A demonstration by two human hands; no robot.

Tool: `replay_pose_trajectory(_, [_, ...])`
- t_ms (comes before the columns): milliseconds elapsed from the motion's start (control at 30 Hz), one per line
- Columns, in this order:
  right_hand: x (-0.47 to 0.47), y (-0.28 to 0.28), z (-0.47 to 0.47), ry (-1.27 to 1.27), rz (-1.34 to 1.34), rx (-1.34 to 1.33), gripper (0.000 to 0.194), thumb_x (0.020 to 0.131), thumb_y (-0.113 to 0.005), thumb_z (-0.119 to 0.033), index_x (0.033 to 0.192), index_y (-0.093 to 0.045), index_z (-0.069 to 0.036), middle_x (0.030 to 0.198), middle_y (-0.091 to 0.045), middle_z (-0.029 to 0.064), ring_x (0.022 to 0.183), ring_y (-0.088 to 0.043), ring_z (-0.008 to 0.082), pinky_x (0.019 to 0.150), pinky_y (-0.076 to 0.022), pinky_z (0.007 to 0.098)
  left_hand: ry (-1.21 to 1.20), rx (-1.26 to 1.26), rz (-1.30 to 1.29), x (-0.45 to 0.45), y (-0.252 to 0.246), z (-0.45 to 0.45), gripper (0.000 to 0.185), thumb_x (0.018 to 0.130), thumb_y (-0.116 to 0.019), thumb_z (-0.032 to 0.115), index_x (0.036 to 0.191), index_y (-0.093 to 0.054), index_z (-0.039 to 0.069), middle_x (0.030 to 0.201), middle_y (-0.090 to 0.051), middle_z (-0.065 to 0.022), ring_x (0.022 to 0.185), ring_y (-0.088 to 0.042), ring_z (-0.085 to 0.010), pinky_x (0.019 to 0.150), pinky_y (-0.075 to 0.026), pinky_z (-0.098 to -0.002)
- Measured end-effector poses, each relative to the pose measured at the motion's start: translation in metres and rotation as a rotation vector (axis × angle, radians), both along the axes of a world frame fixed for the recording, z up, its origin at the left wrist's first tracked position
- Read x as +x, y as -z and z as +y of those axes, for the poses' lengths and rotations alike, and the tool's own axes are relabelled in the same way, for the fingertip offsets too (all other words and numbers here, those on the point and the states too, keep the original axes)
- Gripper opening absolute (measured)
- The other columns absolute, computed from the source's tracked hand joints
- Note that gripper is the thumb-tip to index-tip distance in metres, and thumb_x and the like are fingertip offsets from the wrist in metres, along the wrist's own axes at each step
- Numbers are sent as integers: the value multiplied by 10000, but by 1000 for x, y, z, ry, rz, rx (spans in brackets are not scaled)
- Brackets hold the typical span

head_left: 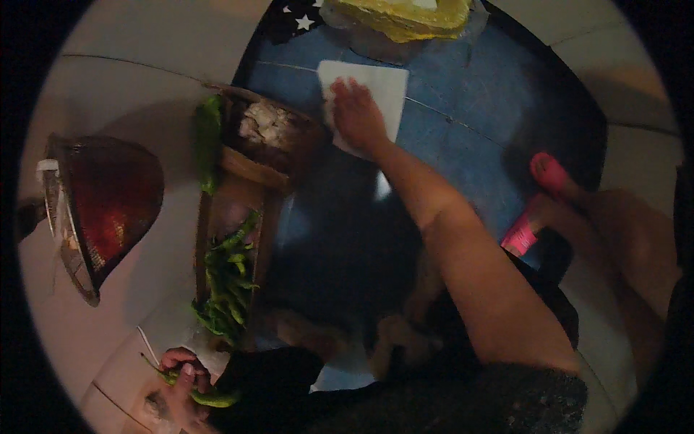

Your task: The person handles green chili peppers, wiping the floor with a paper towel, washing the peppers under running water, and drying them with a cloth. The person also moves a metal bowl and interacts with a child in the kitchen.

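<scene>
Near the bottom left, my left hand grips a long green chili pepper, whose thin stem pokes out on the far side of the fingers. My right arm stretches forward, and my right hand lies palm down on a flat white sheet; whether it is paper, cloth or a thin board I cannot tell. A narrow tray beyond my left hand holds several green chili peppers. At its far end, a brown box contains pale lumps that look like garlic.
A large green pepper lies along the box's left side. Farther left, a red mesh basket rests tilted. A yellow package sits at the top on the dark blue surface. Another person's feet in pink sandals are at right.
</scene>
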State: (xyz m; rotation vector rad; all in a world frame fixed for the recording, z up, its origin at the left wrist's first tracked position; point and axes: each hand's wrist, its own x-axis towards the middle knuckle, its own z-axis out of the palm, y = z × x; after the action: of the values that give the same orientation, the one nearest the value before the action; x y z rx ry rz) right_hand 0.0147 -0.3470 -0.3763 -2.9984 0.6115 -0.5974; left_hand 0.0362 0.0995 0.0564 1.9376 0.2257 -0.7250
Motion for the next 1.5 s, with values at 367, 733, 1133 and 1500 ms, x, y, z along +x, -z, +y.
replay_pose_trajectory(367, [-42, -9, -67, 104, 371, 249, 526, 987, -434, -342, 1455, -407, -103, 1479, -455, 121, 1353, -441, 326, 1122, -355, 413, 55, 20, -23, -4, -1, -15, 187, 875, -663, 137, 955, -529, 34, 752, -485, -48, 501, -404, -97, 478, -325, -225])
replay_pose_trajectory(733, [-147, 27, 31, 322, -68, 160, 424, 904, -445, -135, 1298, -542, -11, 1460, -441, 199, 1349, -411, 346, 1121, -314, 463, 155, -176, -58, 1, 15, 2, 283, 838, -672, 184, 924, -508, -30, 801, -464, -94, 442, -382, -85, 424, -293, -197])
replay_pose_trajectory(1133, [-183, 44, 213, -135, 164, 752, 507, 953, -486, -291, 1436, -446, -142, 1454, -474, 117, 1296, -496, 279, 1064, -404, 431, 122, -288, -35, 1, 19, 8, 277, 851, -674, 170, 916, -503, -37, 798, -458, -90, 434, -389, -75, 407, -281, -193])
replay_pose_trajectory(1500, [-177, 39, 13, 827, 141, 15, 585, 994, -388, -345, 1450, -389, 22, 1524, -364, 214, 1398, -347, 395, 1164, -247, 468, 99, -252, -107, 6, 23, 31, 257, 864, -651, 164, 910, -488, -29, 758, -433, -84, 424, -370, -74, 418, -273, -198])
